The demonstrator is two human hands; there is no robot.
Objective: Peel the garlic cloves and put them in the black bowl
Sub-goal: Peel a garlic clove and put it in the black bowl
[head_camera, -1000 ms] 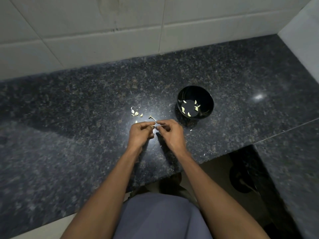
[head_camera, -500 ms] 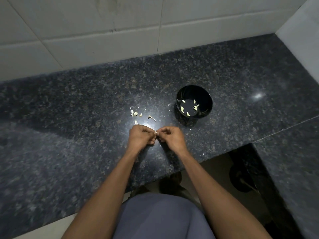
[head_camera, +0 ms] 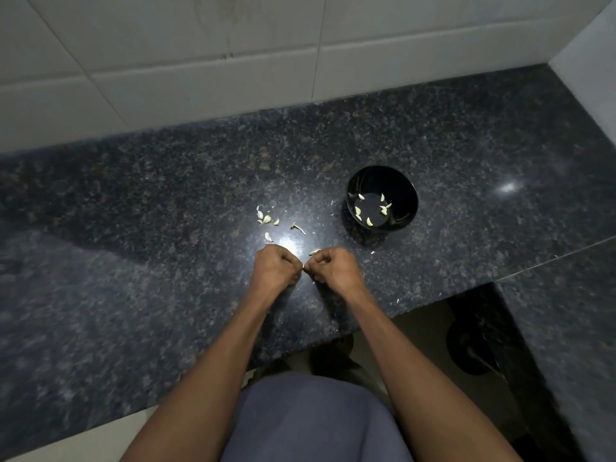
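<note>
My left hand and my right hand meet fingertip to fingertip over the dark granite counter. Between them they pinch a small garlic clove, almost wholly hidden by the curled fingers. The black bowl stands to the upper right of my hands and holds several peeled cloves. A few unpeeled cloves lie on the counter just beyond my left hand. A strip of garlic skin lies beside my right hand's knuckles.
A garlic stem piece and small skin flakes lie scattered between the cloves and the bowl. A white tiled wall backs the counter. The counter's front edge runs just below my wrists, stepping down at the right.
Both hands have drawn slightly toward me and curled tighter around the clove. A strip of skin now lies by my right knuckles. Bowl and loose cloves have not moved.
</note>
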